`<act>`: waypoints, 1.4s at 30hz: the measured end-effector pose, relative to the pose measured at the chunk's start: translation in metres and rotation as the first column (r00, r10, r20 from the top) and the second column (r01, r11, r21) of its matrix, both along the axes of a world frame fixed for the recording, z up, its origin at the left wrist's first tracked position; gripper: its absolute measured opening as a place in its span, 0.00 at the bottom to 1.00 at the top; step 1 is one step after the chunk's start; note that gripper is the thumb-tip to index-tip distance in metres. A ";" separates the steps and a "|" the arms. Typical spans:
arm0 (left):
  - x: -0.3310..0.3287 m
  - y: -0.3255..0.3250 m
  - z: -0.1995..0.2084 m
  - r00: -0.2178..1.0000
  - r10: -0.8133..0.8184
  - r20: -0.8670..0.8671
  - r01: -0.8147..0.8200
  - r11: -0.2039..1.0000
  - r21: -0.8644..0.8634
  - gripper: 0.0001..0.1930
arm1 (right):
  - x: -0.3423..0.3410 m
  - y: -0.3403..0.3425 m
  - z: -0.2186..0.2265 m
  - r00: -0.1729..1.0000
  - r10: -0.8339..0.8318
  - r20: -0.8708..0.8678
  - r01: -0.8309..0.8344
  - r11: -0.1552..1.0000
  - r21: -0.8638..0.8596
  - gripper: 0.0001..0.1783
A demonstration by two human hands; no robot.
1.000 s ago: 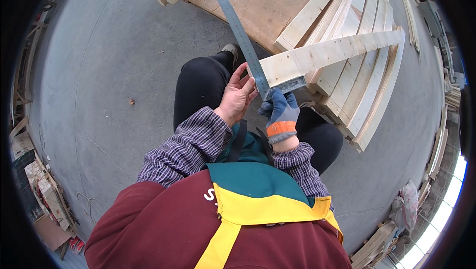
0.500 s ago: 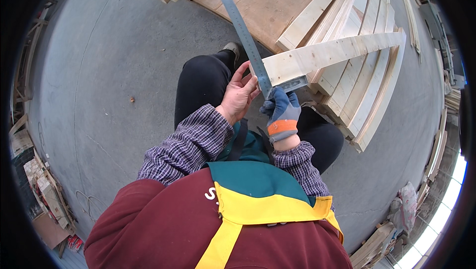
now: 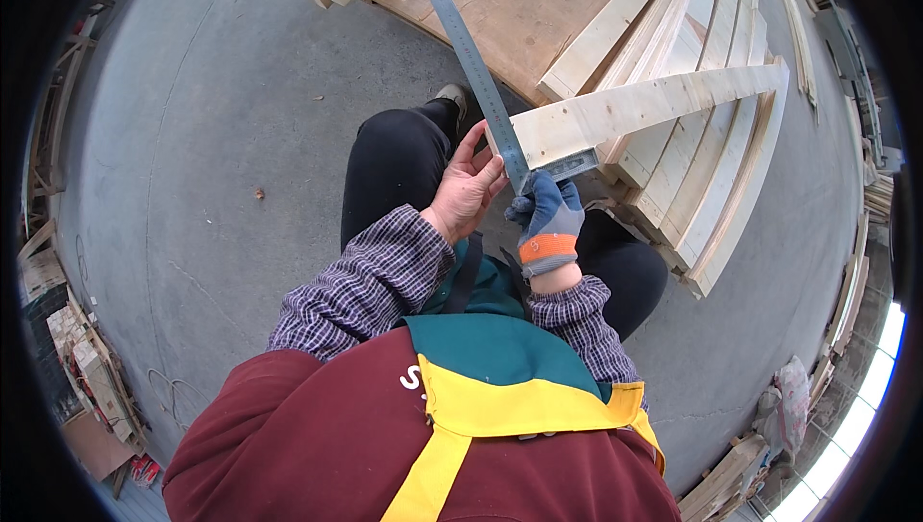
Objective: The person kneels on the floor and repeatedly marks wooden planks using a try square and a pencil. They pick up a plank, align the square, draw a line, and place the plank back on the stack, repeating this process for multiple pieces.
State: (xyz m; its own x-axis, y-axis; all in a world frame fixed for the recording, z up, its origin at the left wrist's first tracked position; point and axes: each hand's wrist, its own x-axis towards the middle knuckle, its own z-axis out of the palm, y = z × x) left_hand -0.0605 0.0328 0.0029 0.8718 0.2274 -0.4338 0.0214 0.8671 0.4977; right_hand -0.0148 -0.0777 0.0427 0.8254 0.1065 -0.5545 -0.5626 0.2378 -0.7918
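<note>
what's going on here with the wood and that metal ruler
A person crouched on a concrete floor holds a metal try square against the end of a pale wooden board. The bare left hand steadies the blade; the gloved right hand grips the corner. More boards are stacked beneath.

Grey concrete floor (image 3: 240,118) bears stacked planks (image 3: 711,137), plywood sheet (image 3: 519,3).

The steel square (image 3: 486,89) seems to have swung slightly more upright against the curved wooden piece (image 3: 635,109).
</note>
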 end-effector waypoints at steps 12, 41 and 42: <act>0.000 0.000 0.002 1.000 0.011 0.010 -0.011 1.000 -0.019 0.30 | -0.001 0.003 0.000 0.999 -0.027 0.023 0.027 1.000 0.009 0.13; 0.012 -0.005 0.012 0.985 0.156 -0.073 -0.136 0.965 0.223 0.28 | -0.002 0.004 0.011 0.998 -0.016 -0.068 0.015 1.000 -0.009 0.14; 0.012 -0.005 0.013 0.984 0.162 -0.070 -0.143 0.964 0.225 0.28 | -0.002 0.000 0.014 0.997 0.013 -0.071 -0.011 1.000 0.025 0.16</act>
